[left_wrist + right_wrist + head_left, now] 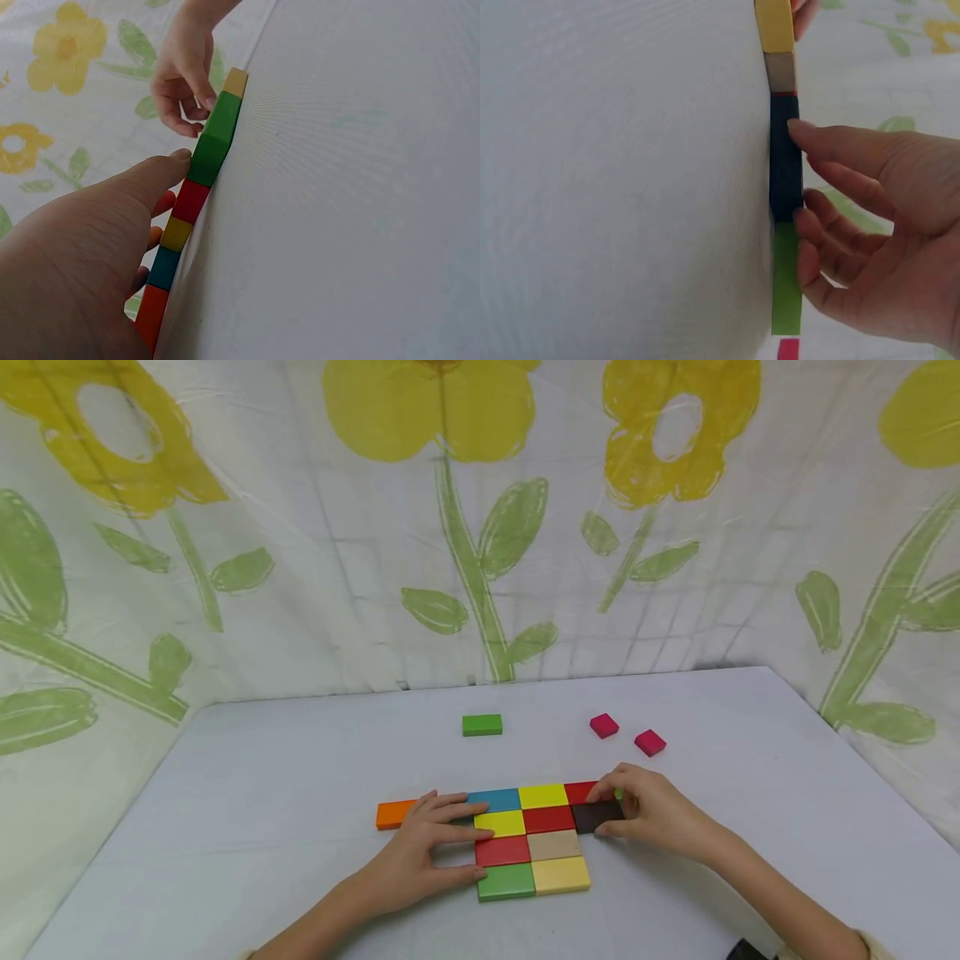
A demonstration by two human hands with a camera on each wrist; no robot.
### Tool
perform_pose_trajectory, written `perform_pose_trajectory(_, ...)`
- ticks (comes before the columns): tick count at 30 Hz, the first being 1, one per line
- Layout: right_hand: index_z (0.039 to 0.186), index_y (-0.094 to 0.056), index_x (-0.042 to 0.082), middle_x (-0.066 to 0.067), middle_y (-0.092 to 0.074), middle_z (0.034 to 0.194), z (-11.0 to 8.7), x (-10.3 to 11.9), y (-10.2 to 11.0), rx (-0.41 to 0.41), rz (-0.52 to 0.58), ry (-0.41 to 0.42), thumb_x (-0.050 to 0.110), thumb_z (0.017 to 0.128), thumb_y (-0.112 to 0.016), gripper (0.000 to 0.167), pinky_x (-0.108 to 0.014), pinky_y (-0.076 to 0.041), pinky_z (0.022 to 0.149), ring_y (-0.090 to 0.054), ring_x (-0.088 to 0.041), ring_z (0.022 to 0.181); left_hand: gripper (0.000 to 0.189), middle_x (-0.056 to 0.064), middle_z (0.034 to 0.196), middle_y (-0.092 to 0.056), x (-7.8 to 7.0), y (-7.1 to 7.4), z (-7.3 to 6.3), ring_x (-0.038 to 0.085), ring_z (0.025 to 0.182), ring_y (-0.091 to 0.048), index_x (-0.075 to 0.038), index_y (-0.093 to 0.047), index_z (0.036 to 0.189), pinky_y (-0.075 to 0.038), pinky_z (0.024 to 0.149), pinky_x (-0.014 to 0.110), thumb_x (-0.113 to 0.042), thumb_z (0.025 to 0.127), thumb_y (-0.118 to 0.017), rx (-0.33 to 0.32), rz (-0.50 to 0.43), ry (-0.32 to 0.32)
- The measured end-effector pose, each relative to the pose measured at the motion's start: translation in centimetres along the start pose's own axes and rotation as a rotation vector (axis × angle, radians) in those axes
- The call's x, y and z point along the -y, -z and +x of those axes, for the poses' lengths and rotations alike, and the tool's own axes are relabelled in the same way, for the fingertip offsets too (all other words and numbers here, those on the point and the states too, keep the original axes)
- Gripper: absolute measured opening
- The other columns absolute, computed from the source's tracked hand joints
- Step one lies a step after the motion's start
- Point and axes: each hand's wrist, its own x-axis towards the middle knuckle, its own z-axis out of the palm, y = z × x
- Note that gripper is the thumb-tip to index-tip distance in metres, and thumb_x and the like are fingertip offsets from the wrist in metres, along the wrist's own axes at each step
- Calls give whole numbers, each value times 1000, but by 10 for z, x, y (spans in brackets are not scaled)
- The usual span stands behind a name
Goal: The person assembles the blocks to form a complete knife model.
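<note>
Flat coloured blocks lie edge to edge in stepped rows on the table. My left hand [423, 852] rests along their left side, fingers spread, fingertips on the blue block [501, 798], the yellow block [506, 822] and the edge of the green block [507, 882]. At the right end, my right hand [652, 806] bends over the black block [596, 816], its thumb touching that block's near edge. Its other fingers touch the light green block [786, 281] and reach the red block [577, 792]. An orange block [393, 815] extends the top row leftward, partly behind the left hand.
A loose green block [482, 725] and two small crimson blocks, one [603, 726] left of the other [650, 742], lie farther back on the white table [262, 777]. Behind the table hangs a flowered curtain [337, 610]. A small black object [746, 950] shows at the bottom edge.
</note>
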Motion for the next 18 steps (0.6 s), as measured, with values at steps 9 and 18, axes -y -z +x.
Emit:
perform_pose_trajectory(9, 111, -75, 12, 3, -61, 99, 0, 0, 1, -3, -43, -1, 16, 82, -92, 34, -21, -48, 62, -51, -11, 79, 41, -10, 151, -60, -1, 1, 0, 29, 148, -44, -30, -77, 131, -18, 123, 72, -45, 93, -80, -2, -8, -4)
perform_pose_trajectory(18, 110, -75, 11, 3, -62, 100, -1, 2, 0, -13, -63, 10, 15, 82, -91, 32, -21, -50, 63, -53, -9, 78, 41, -10, 151, -60, -1, 1, 0, 29, 148, -44, -30, -77, 131, -18, 124, 72, -46, 93, -80, 3, -13, 5)
